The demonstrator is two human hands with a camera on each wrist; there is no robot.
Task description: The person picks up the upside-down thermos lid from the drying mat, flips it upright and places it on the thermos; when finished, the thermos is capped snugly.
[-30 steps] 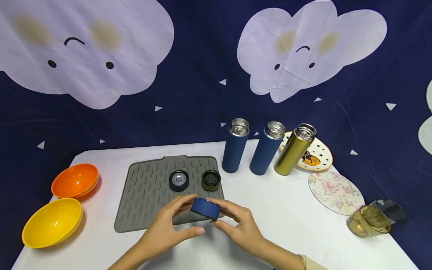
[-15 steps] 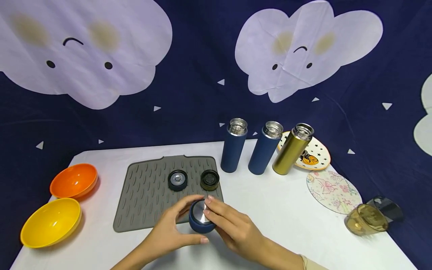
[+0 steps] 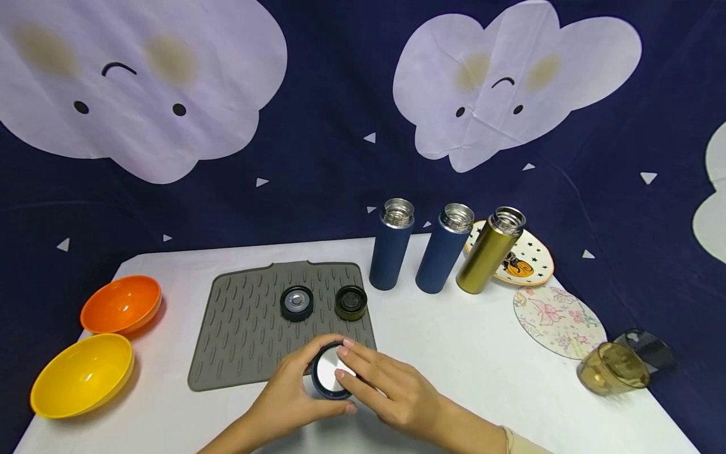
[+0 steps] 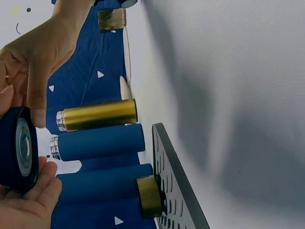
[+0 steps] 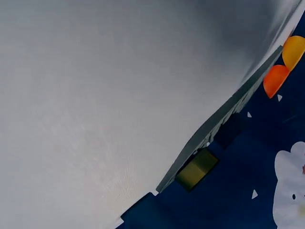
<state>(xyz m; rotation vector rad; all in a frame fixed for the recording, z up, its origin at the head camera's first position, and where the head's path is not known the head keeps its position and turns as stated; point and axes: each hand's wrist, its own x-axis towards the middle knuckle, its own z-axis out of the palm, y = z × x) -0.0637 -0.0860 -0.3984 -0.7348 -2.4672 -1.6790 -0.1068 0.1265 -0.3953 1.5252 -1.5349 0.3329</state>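
Note:
A dark blue bottle lid with a silver disc on top is held over the table between both hands. My left hand curves round its left side, the thumb at the near rim. My right hand has fingertips on the silver top; in the left wrist view its thumb reaches the lid's edge. That view also shows the underside of the lid. Beyond the hands, a dark lid and an olive-gold lid lie underside up on a grey ribbed mat.
Two blue bottles and a gold bottle stand lidless behind the mat. A patterned plate, a floral round mat and an amber cup are at right. Orange and yellow bowls sit at left.
The lid has been tilted so its silver top faces up, and it has come slightly nearer and left. My right fingers have moved from its side onto the top.

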